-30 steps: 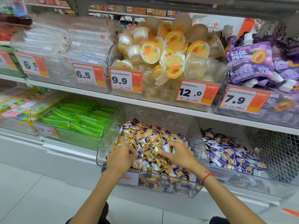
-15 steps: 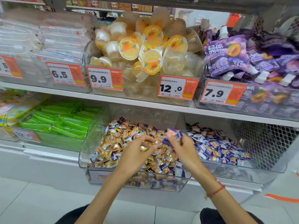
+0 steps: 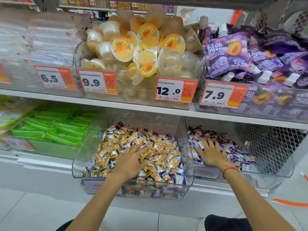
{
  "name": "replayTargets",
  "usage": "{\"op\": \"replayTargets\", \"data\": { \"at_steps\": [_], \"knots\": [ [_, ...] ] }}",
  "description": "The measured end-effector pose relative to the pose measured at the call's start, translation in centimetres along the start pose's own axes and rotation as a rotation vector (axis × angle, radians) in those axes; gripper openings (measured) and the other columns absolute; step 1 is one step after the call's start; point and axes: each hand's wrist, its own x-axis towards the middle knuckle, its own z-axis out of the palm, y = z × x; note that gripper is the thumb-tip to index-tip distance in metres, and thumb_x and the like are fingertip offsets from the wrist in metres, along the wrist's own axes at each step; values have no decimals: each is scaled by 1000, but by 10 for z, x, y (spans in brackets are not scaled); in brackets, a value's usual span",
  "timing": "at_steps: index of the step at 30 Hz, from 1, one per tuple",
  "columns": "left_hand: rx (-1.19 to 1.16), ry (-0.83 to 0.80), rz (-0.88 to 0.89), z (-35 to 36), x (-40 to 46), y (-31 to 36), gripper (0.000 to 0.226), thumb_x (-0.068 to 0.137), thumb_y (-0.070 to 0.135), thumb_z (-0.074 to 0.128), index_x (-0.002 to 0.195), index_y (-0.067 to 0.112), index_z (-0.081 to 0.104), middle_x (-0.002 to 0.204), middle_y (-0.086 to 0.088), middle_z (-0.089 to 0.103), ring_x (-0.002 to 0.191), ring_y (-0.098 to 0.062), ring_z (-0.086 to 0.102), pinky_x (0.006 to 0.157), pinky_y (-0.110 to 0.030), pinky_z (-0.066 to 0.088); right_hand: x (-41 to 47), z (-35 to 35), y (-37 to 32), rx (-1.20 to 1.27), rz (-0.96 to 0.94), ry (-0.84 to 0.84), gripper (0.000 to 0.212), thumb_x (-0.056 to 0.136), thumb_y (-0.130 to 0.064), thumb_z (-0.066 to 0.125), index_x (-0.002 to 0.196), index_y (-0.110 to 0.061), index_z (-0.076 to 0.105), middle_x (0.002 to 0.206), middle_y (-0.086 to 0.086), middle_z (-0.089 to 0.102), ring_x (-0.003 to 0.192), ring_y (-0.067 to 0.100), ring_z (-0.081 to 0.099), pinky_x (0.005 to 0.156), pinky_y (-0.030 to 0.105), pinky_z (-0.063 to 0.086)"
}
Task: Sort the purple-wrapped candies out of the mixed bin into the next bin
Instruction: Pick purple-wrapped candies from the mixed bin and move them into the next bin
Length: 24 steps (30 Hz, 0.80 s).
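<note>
The purple-wrapped candies (image 3: pixel 164 172) lie scattered among orange ones in the mixed bin (image 3: pixel 93 137), light, crinkly and slippery (best pinched by a twisted wrapper end). The left hand (image 3: pixel 131 160) rests spread on that heap, gripping nothing, while the right hand (image 3: pixel 210 153) lies flat and empty on the next bin (image 3: pixel 283 170).

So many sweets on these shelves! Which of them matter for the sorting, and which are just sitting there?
Part of the job:
- mixed bin of gold and purple candies
- next bin of purple candies
- left hand
- right hand

Just there:
- jelly cups
- purple pouches
- green packets
- price tags
</note>
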Motion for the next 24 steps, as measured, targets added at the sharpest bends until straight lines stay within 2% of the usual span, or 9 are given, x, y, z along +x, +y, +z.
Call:
{"op": "replayTargets", "data": {
  "at_steps": [6, 9, 11, 13, 14, 16, 19, 22, 24],
  "knots": [
    [7, 7, -20, 1, -3, 3, 59, 96, 52, 40, 149, 39, 17, 159, 6, 11, 146, -18, 11, 114, -47, 20, -11, -1, -2, -15, -38, -109, 57, 98, -59, 20, 149, -44, 0, 159, -10, -16, 147, 32, -7, 116, 58, 1],
    [-16, 94, -27, -9, -11, 4, 57, 96, 48, 44, 148, 35, 23, 157, 5, 18, 144, -17, 16, 115, -42, 21, -21, -9, -10, 60, -64, 54, 62, 95, -59, 33, 150, -38, 16, 161, -4, 4, 147, 32, 5, 116, 57, 10],
    [-51, 292, -31, -15, -22, -2, 50, 96, 42, 48, 144, 32, 35, 152, 7, 31, 141, -17, 26, 114, -37, 24, -34, -10, -23, 147, -161, 336, 56, 94, -50, 45, 145, -27, 37, 155, 5, 29, 142, 33, 24, 113, 54, 24],
    [-99, 588, 1, -22, -40, -16, 38, 96, 34, 50, 133, 28, 52, 140, 6, 47, 130, -19, 42, 107, -33, 32, -49, -8, -42, 251, -314, 611, 38, 94, -25, 57, 131, -19, 55, 139, 8, 49, 128, 32, 43, 104, 47, 38],
    [-118, 763, 5, -24, -49, -25, 34, 94, 30, 50, 126, 25, 59, 134, 4, 54, 123, -19, 48, 103, -31, 34, -58, -9, -54, 287, -376, 701, 31, 92, -14, 60, 123, -17, 60, 130, 6, 55, 121, 28, 49, 97, 40, 42],
    [-142, 1027, -69, -27, -67, -46, 36, 88, 23, 53, 123, 19, 62, 129, -1, 57, 117, -22, 49, 98, -31, 34, -74, -12, -85, 311, -459, 756, 24, 89, -7, 61, 110, -18, 66, 115, 0, 61, 107, 17, 52, 87, 27, 39],
    [-216, 1132, -234, -24, -87, -67, 45, 88, 26, 53, 131, 14, 53, 133, -6, 52, 119, -26, 46, 96, -36, 36, -78, -13, -137, 260, -630, 623, 17, 92, -15, 59, 104, -24, 68, 104, -10, 64, 96, 8, 54, 78, 21, 41],
    [-461, 1007, -404, -13, -91, -76, 44, 96, 35, 50, 138, 25, 42, 135, -1, 51, 120, -24, 48, 89, -42, 44, -62, -4, -193, 209, -712, 341, 21, 96, -22, 54, 108, -27, 70, 104, -9, 69, 85, 10, 62, 73, 26, 49],
    [-569, 933, -471, -8, -90, -79, 43, 94, 43, 45, 136, 34, 42, 132, 5, 55, 113, -23, 56, 82, -40, 48, -46, 14, -221, 169, -661, 241, 24, 97, -23, 51, 115, -24, 67, 101, -1, 71, 82, 17, 66, 73, 33, 52]
  ]
}}
